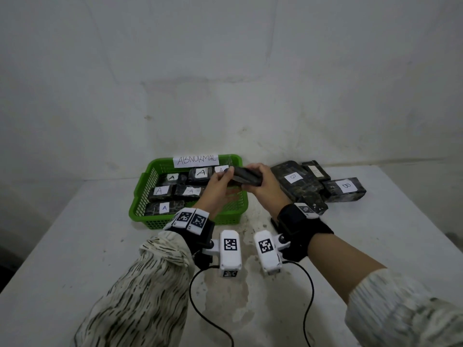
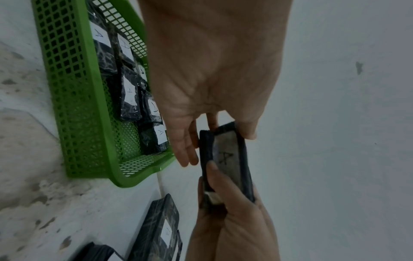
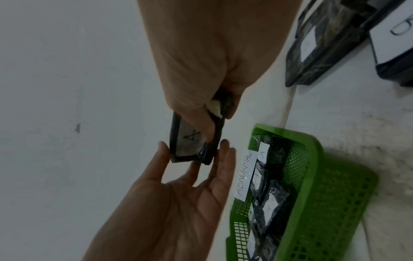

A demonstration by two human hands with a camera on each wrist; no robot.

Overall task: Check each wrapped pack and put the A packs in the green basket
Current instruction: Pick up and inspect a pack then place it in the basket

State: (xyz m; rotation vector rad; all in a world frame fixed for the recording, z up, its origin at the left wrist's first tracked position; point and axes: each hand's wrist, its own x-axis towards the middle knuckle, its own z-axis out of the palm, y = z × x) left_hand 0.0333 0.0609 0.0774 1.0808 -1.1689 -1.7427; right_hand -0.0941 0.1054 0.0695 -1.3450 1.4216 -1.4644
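- Head view: both hands are raised above the white table [image 1: 75, 246], holding one dark wrapped pack [image 1: 246, 177] between them, over the far right corner of the green basket [image 1: 142, 196].
- Right hand [image 1: 266, 184] grips the pack's right end, fingers and thumb curled round it; the right wrist view shows the thumb lying across the pack's face.
- Left hand [image 1: 216, 187] is at the pack's left end. In the right wrist view its palm is spread, thumb on one side of the end and fingertips [image 3: 224, 144] on the other, fingers nearly straight, a light touch and not a wrap.
- Left wrist view: the held pack's paper label [image 2: 226, 156] faces that camera and reads "A". The label faces away from the head camera.
- Green basket sits at the far middle-left of the table, against the wall. A paper sign [image 1: 196, 160] reading "ABNORMAL" is on its far rim.
- Inside the basket lie A packs [image 1: 164, 207], labels up, covering most of the floor; the near right part shows bare mesh.
- To the right of the basket, on the table, a loose heap of B packs [image 1: 344, 189]; two labels read "B", another is too faint to read.
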